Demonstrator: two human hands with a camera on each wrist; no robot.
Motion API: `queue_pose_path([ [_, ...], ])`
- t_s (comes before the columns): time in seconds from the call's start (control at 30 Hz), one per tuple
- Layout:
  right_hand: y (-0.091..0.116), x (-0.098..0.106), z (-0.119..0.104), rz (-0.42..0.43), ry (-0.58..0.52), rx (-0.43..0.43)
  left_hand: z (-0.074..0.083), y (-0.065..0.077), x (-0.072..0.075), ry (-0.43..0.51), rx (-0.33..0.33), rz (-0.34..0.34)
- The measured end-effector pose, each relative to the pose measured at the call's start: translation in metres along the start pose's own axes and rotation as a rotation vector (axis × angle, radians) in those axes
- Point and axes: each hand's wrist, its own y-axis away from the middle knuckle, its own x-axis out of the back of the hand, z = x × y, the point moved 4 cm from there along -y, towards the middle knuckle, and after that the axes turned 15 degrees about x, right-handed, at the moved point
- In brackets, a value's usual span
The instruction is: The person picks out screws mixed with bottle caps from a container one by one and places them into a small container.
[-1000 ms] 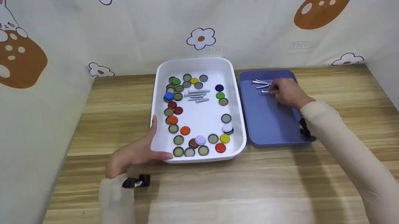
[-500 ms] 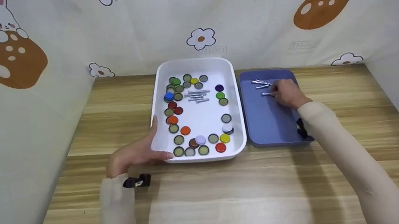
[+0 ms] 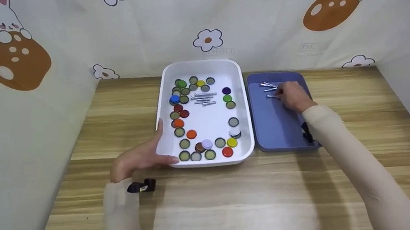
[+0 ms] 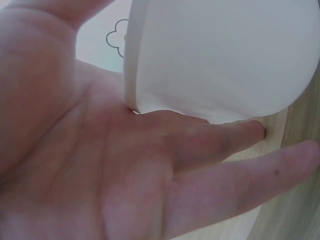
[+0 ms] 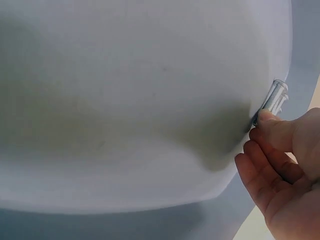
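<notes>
In the head view, my left hand (image 3: pixel 142 158) lies against the near left corner of a white tray (image 3: pixel 250 125), fingers along its outer left wall and thumb by the front edge. The left wrist view has its fingers (image 4: pixel 240 187) straight, the palm touching the tray's wall. My right hand (image 3: pixel 294 97) is over the far part of a blue tray (image 3: pixel 281 133), pinching a silver screw (image 3: pixel 271 96) between thumb and fingertips. Several more screws (image 3: pixel 268 84) lie just beyond those fingertips. In the right wrist view, screws (image 5: pixel 274 97) show at the thumb tip.
Inside the white tray, several bottle caps (image 3: pixel 191 134) of mixed colours lie along the sides, with a cluster of silver screws (image 3: pixel 205 98) in the upper middle. Both trays stand side by side on a wooden table (image 3: pixel 216 203), close to a printed cloth backdrop (image 3: pixel 264 25).
My right hand and forearm have shifted slightly left, and the screw at the fingertips has moved a little with them. The left hand stays against the white tray.
</notes>
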Motion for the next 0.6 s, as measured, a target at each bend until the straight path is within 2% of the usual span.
queue_pose_path([
  [0.2, -0.002, 0.002, -0.009, 0.040, 0.054, 0.057, 0.000, 0.000, 0.000, 0.000, 0.013, 0.000],
  [0.43, -0.006, 0.007, -0.014, 0.038, 0.052, 0.060, -0.002, -0.001, 0.000, -0.005, 0.011, -0.001],
  [0.6, -0.008, 0.015, -0.019, 0.074, 0.067, 0.119, -0.003, -0.002, 0.000, -0.018, 0.012, 0.008],
])
